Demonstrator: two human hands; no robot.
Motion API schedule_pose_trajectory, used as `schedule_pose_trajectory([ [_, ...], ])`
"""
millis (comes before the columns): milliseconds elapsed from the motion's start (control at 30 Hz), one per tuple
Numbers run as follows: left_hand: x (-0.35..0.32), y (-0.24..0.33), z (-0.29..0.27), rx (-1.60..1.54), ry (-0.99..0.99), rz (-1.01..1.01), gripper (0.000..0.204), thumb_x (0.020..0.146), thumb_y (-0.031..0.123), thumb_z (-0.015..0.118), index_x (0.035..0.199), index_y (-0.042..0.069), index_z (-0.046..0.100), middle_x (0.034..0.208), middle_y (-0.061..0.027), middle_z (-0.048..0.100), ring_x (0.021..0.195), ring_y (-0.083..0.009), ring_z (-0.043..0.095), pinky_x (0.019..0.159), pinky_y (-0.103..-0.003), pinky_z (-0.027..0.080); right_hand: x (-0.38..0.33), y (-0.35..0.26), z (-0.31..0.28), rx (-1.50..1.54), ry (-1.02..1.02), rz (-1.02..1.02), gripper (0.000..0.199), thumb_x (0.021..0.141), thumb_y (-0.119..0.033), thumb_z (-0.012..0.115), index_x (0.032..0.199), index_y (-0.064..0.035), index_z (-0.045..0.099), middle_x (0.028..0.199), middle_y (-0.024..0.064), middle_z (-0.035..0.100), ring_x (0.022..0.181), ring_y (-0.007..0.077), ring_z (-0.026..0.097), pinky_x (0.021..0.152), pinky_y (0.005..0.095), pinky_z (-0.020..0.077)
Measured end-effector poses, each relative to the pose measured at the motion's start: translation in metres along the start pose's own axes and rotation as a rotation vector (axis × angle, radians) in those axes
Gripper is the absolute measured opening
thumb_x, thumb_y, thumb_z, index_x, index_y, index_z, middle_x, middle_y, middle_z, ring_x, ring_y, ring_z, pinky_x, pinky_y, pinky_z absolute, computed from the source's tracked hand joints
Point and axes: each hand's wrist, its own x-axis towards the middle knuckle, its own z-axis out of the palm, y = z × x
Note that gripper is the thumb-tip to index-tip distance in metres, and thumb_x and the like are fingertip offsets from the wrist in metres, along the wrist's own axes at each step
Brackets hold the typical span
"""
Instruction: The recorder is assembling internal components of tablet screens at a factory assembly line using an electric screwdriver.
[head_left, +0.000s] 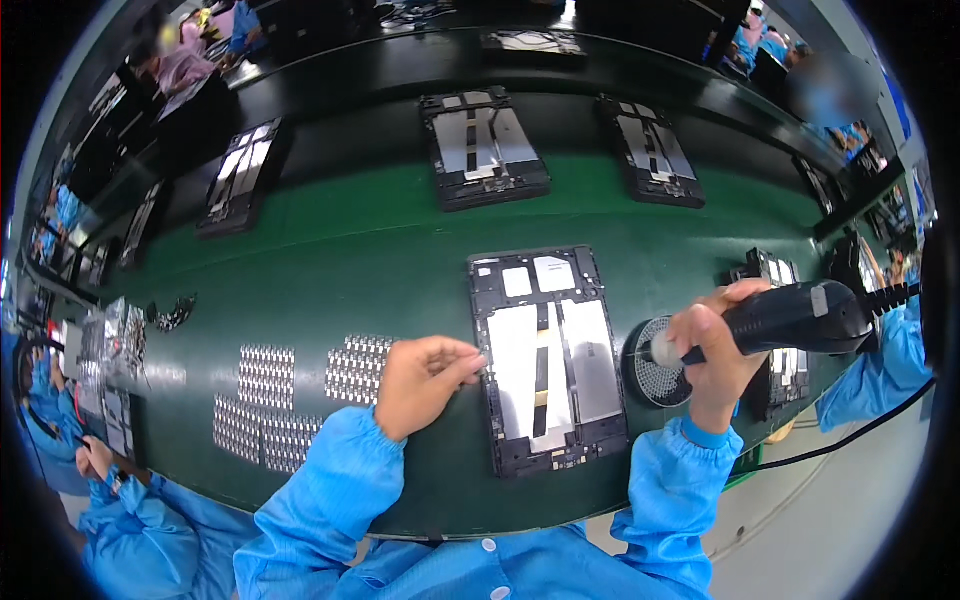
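An opened tablet (600, 372) lies in front of me, its silvery battery cells and black frame facing up. My left hand (425, 380) is at its left edge, thumb and fingertips pinched together; what they hold, if anything, is too small to make out. My right hand (718, 350) grips a black electric screwdriver (790, 322) with a cord at its back end. Its pale front end points left, above a round dish with a perforated grey top (662, 385) beside the tablet's right edge.
Several sheets of small metallic parts (267, 376) lie left of my left hand. More opened tablets (487, 150) sit along the back of the green table (340, 270), and others are stacked at the right. Clear bags (115, 345) lie far left, near a co-worker's hand (95, 457).
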Motion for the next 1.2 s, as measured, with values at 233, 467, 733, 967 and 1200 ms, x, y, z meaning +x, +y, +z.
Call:
schedule_pose_trajectory([
  [233,0.02,-0.013,0.004,0.268,0.12,0.36,0.01,0.077,0.005,0.069,0.084,-0.002,0.067,0.078,-0.0083,0.063,0.068,-0.013,0.058,0.062,-0.027,0.047,-0.01,0.012,0.072,0.106,-0.267,0.129,0.037,0.071,0.012,0.068,0.096,-0.0033,0.045,0.064,0.0047,0.056,0.054,0.0103,0.056,0.05,0.0234,0.0473],
  [467,0.03,-0.007,0.009,0.28,0.099,0.417,0.007,0.077,0.004,0.068,0.08,-0.002,0.065,0.077,-0.0092,0.062,0.066,-0.015,0.058,0.061,-0.028,0.047,-0.009,0.035,0.106,0.102,-0.327,0.16,0.032,0.073,0.011,0.068,0.096,0.0008,0.049,0.066,0.0039,0.058,0.057,0.0075,0.055,0.052,0.022,0.0449],
  [733,0.042,0.014,0.001,0.289,-0.073,0.045,0.017,0.072,0.008,0.073,0.081,-0.002,0.063,0.071,-0.0089,0.065,0.064,-0.0131,0.061,0.057,-0.028,0.049,-0.007,0.049,0.115,0.024,-0.38,0.164,0.033,0.075,0.009,0.067,0.098,-0.0003,0.045,0.061,0.0089,0.058,0.051,0.0145,0.058,0.049,0.0269,0.0493],
  [967,0.046,0.01,0.007,0.203,-0.093,0.026,0.016,0.071,0.007,0.074,0.079,-0.002,0.063,0.069,-0.0082,0.064,0.062,-0.0128,0.06,0.057,-0.027,0.049,-0.004,0.048,0.111,0.014,-0.369,0.195,0.032,0.075,0.009,0.067,0.098,0.0004,0.045,0.061,0.0088,0.058,0.05,0.0146,0.057,0.048,0.0267,0.0489],
  [1200,0.049,0.008,0.016,0.199,-0.089,0.032,0.015,0.071,0.006,0.073,0.077,-0.002,0.063,0.069,-0.0081,0.065,0.063,-0.012,0.061,0.057,-0.027,0.049,0.001,0.05,0.102,-0.012,-0.38,0.174,0.032,0.075,0.009,0.066,0.097,0.0001,0.045,0.059,0.0088,0.057,0.049,0.0148,0.057,0.048,0.0269,0.0491],
])
